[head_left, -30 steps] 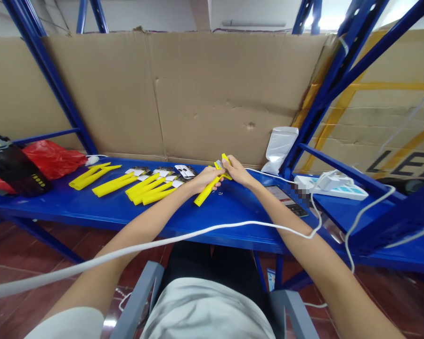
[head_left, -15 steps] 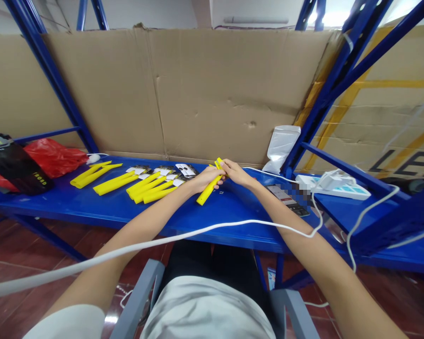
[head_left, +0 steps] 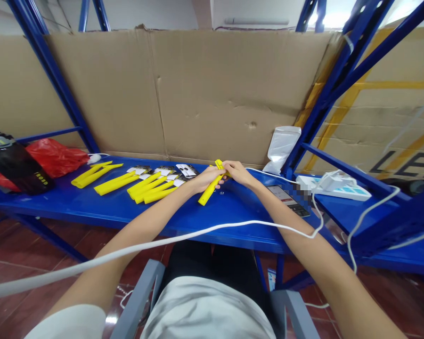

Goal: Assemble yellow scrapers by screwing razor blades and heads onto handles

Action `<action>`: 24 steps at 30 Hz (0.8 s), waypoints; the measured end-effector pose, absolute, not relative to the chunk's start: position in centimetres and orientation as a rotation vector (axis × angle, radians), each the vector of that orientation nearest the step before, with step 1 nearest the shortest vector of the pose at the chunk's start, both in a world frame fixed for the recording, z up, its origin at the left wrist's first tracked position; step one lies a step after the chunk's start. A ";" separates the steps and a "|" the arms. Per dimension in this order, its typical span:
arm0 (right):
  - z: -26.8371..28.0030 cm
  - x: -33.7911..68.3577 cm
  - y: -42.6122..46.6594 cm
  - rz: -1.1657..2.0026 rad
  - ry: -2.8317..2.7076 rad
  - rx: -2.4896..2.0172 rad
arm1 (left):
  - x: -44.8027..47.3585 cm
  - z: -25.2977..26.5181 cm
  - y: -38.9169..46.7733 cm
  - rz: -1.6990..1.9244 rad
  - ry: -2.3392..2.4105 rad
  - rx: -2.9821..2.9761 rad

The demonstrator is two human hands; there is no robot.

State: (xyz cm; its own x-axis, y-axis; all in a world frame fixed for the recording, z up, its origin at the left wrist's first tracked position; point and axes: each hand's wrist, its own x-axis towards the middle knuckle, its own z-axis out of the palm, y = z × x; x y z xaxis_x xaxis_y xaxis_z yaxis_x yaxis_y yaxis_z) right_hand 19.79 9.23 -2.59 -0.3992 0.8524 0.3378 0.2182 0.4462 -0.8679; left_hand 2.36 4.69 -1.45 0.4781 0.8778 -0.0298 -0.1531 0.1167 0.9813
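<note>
Both hands meet over the blue table, around one yellow tube-shaped piece (head_left: 208, 192) whose lower end slants down toward me. My left hand (head_left: 207, 179) is wrapped round its middle. At the upper end, the fingers of my right hand (head_left: 235, 171) are closed on the yellow part; their tips are partly hidden. A few tiny pale bits (head_left: 222, 192) lie on the table just below the hands. To the left rest several similar yellow pieces (head_left: 115, 182), some with black-and-white cards (head_left: 140, 171) at their far ends.
A black bottle (head_left: 19, 165) and a red plastic bag (head_left: 58, 157) stand at the left. On the right are a phone (head_left: 286, 200), a white power strip (head_left: 339, 186) and a white pouch (head_left: 281, 149). A white cable (head_left: 198, 231) crosses in front of my forearms. Cardboard (head_left: 212, 94) walls the back.
The yellow piece and both hands have shifted very slightly. More of a yellow part now shows beneath my right hand's fingers. The pieces on the table lie as before.
</note>
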 end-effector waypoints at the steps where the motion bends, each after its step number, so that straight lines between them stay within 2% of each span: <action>1: -2.5 19.8 9.2 0.965 -1.866 -0.904 | 2.4 -1.5 4.7 0.868 0.755 1.219; 16: -1.5 21.1 9.3 0.953 -1.645 -0.867 | 2.3 -1.6 5.4 1.038 0.750 1.140; 24: -1.1 21.1 9.1 1.097 -1.482 -0.806 | 2.3 -0.9 4.6 1.055 0.692 1.173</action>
